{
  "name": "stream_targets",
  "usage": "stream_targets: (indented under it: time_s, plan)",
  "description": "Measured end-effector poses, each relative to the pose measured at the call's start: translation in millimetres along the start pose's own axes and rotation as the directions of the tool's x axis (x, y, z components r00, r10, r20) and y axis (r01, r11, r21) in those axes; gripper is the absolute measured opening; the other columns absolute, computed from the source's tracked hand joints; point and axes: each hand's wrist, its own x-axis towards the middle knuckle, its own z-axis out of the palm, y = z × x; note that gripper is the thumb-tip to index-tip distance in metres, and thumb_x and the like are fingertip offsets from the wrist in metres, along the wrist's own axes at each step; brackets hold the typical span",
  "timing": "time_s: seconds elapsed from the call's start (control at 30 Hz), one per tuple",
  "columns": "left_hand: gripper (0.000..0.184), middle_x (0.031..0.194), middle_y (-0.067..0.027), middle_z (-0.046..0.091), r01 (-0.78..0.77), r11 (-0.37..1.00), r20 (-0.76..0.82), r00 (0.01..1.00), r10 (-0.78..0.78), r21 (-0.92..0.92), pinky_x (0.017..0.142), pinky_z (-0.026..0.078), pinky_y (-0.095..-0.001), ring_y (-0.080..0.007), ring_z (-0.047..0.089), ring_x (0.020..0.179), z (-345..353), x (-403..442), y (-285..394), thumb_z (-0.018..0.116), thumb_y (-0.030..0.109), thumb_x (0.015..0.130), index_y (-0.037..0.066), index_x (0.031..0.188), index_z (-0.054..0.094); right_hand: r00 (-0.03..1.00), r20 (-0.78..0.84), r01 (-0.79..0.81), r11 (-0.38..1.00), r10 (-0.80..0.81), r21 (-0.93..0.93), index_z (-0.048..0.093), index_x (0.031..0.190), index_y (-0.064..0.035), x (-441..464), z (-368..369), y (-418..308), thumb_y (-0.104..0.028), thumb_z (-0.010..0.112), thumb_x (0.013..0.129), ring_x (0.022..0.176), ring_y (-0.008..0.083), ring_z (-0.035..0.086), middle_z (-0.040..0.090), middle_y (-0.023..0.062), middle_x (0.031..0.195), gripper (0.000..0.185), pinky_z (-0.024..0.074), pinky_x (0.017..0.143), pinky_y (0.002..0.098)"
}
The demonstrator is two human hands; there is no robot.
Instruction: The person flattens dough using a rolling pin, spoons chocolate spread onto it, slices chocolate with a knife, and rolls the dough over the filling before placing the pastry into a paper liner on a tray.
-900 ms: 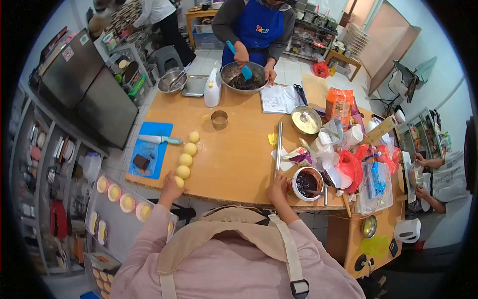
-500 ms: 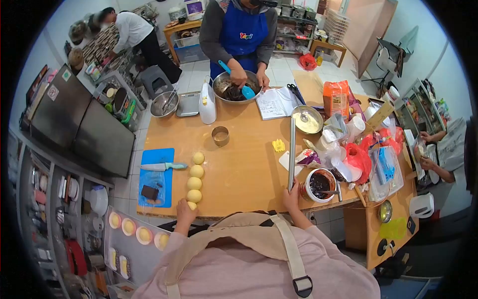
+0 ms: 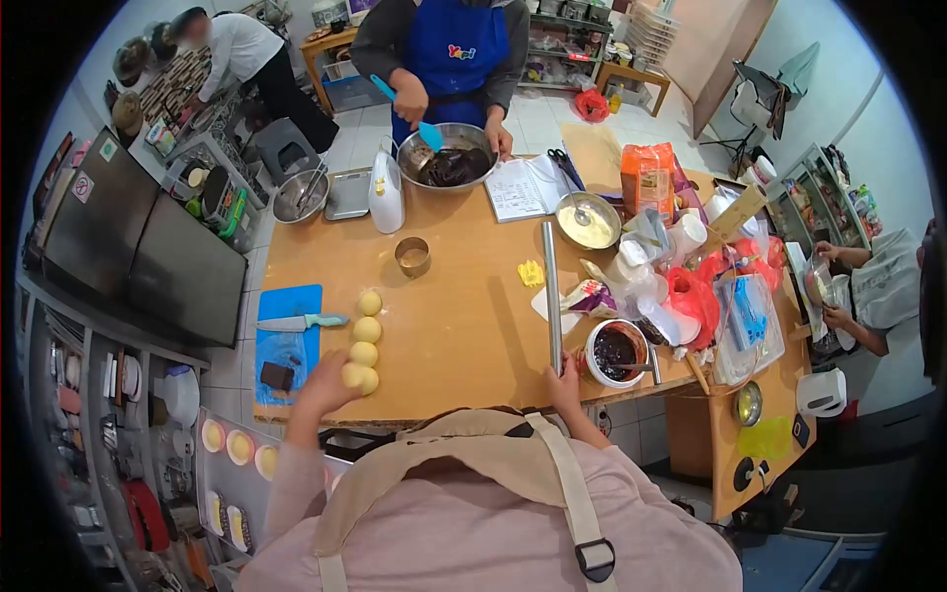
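Observation:
My left hand is at the near edge of the table, its fingers closed around a pale yellow dough ball. That ball touches the nearest one of a row of dough balls running away from me. My right hand grips the near end of a long metal tube, which points away from me across the table. Left of the row, a blue cutting board carries a knife and a dark brown block. Ahead stands a round metal ring.
Across the table, a person in a blue apron holds a spatula over a mixing bowl of dark mixture. On the right are a tub of dark filling, a bowl of pale cream and plastic bags. Filled cups sit lower left.
My left hand has moved a little left and forward with the dough ball, now beside the row's nearest ball. The co-worker's spatula has lifted out of the mixture. The view has shifted slightly.

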Motion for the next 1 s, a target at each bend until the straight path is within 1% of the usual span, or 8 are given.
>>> stream_targets:
  time_s: [0.23, 0.33, 0.43, 0.53, 0.63, 0.73, 0.9, 1.0]
  plan:
    - [0.063, 0.125, -0.0176, 0.05, -0.5, 0.863, 0.241, 0.832, 0.5, -0.065, 0.1, 0.041, -0.0447, -0.0356, 0.047, 0.119, 153, 122, 73, 0.08, 0.017, 0.065, 0.008, 0.122, 0.055, 0.978, 0.182, -0.028, 0.923, 0.105, -0.384, 0.05, 0.113, 0.0005, -10, -16, -13, -0.018, 0.063, 0.084, 0.086, 0.0264, 0.062, 0.06, 0.0171, 0.091, 0.037, 0.0469, 0.076, 0.0374]
    - [0.08, 0.141, -0.0174, 0.041, -0.531, 0.786, 0.377, 0.831, 0.409, 0.316, 0.11, 0.029, -0.0521, -0.0342, 0.036, 0.134, 143, 110, 115, 0.081, 0.03, 0.069, 0.012, 0.138, 0.045, 0.959, 0.213, -0.043, 0.841, 0.186, -0.539, 0.05, 0.107, -0.0024, -10, -16, -27, -0.025, 0.064, 0.084, 0.08, 0.0356, 0.063, 0.059, 0.0217, 0.083, 0.035, 0.0478, 0.072, 0.042]
    - [0.091, 0.153, -0.0157, 0.029, -0.469, 0.866, -0.034, 0.876, 0.481, 0.171, 0.115, 0.014, -0.0576, -0.0337, 0.022, 0.144, 166, 104, 102, 0.075, 0.042, 0.076, 0.012, 0.149, 0.03, 0.962, 0.21, -0.012, 0.796, 0.174, -0.605, 0.051, 0.101, -0.0041, -15, -12, -50, -0.029, 0.067, 0.085, 0.082, 0.0414, 0.062, 0.062, 0.0224, 0.083, 0.034, 0.0474, 0.07, 0.0473]
    - [0.09, 0.156, -0.0142, 0.023, -0.607, 0.776, 0.207, 0.792, 0.574, 0.171, 0.116, 0.009, -0.0569, -0.0354, 0.016, 0.146, 180, 91, 80, 0.067, 0.045, 0.082, 0.007, 0.151, 0.023, 0.961, 0.249, 0.071, 0.76, 0.122, -0.646, 0.051, 0.099, -0.0053, -7, -6, -65, -0.031, 0.067, 0.086, 0.084, 0.0409, 0.062, 0.063, 0.0213, 0.086, 0.033, 0.047, 0.071, 0.048]
    - [0.086, 0.157, -0.013, 0.022, -0.574, 0.785, 0.117, 0.818, 0.564, 0.232, 0.117, 0.009, -0.055, -0.0345, 0.015, 0.146, 191, 83, 76, 0.062, 0.048, 0.086, 0.005, 0.149, 0.025, 0.942, 0.332, 0.267, 0.718, -0.053, -0.643, 0.052, 0.099, -0.008, 5, -3, -50, -0.03, 0.067, 0.086, 0.086, 0.0384, 0.062, 0.063, 0.0173, 0.089, 0.029, 0.0472, 0.072, 0.0474]
    - [0.083, 0.156, -0.0127, 0.024, -0.575, 0.782, -0.361, 0.696, 0.621, 0.239, 0.118, 0.009, -0.0524, -0.0331, 0.016, 0.146, 170, 87, 67, 0.057, 0.051, 0.088, 0.006, 0.149, 0.026, 0.873, 0.451, 0.467, 0.592, -0.188, -0.657, 0.055, 0.098, -0.0104, 28, 5, -22, -0.028, 0.069, 0.083, 0.086, 0.0332, 0.061, 0.062, 0.0121, 0.09, 0.027, 0.0464, 0.073, 0.0449]
    - [0.074, 0.155, -0.0115, 0.026, -0.358, 0.864, -0.283, 0.839, 0.464, 0.355, 0.118, 0.011, -0.0503, -0.0316, 0.019, 0.145, 135, 85, 39, 0.052, 0.048, 0.092, 0.006, 0.148, 0.029, 0.731, 0.603, 0.677, 0.227, -0.32, -0.7, 0.06, 0.097, -0.0177, 46, 15, -31, -0.025, 0.071, 0.076, 0.088, 0.0202, 0.059, 0.059, -0.0003, 0.087, 0.026, 0.0425, 0.078, 0.0386]
    - [0.069, 0.154, -0.0108, 0.029, -0.308, 0.876, -0.182, 0.901, 0.394, 0.372, 0.118, 0.012, -0.0499, -0.0306, 0.021, 0.144, 145, 79, 25, 0.051, 0.047, 0.093, 0.007, 0.146, 0.032, 0.722, 0.622, 0.684, 0.174, -0.304, -0.709, 0.06, 0.098, -0.0181, 58, 19, -29, -0.025, 0.071, 0.076, 0.09, 0.0201, 0.058, 0.059, -0.0006, 0.088, 0.026, 0.0423, 0.079, 0.0384]
